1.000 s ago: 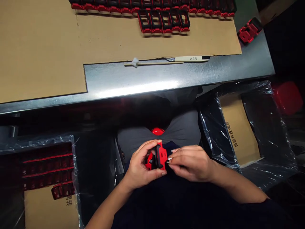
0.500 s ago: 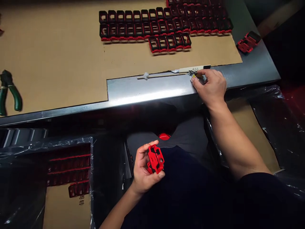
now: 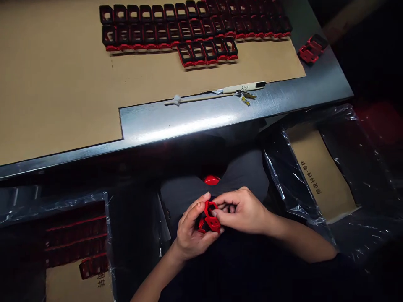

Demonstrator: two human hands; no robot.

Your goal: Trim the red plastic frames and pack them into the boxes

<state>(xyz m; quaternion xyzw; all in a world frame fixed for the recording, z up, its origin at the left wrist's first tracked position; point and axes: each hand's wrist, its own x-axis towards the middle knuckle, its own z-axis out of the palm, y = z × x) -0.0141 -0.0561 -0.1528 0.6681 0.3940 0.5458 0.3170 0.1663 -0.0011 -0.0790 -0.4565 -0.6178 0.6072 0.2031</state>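
Over my lap, my left hand (image 3: 193, 230) is closed around a red and black plastic part (image 3: 213, 224), with fingers along its upper side and the thumb below. From the right, my right hand (image 3: 241, 209) meets the same part, its thumb and curled fingers pinching the upper right edge. Whether anything small sits between those fingertips is hidden. On the bare metal strip of the table lie a small metal clipper with yellow on it (image 3: 246, 96), a wooden stick with white fluff (image 3: 201, 100) and a white-handled knife marked A55 (image 3: 244, 87).
Rows of similar red and black parts (image 3: 157, 35) stand on cardboard (image 3: 63, 84) across the table. One lone part (image 3: 312, 48) lies at the table's right end. Plastic-lined boxes flank me: the left box (image 3: 108, 235) holds more parts, the right box (image 3: 283, 167) shows cardboard inside.
My right hand has let go of the clipper on the table and come down to the part in my left hand. The part is turned differently. The view has shifted right.
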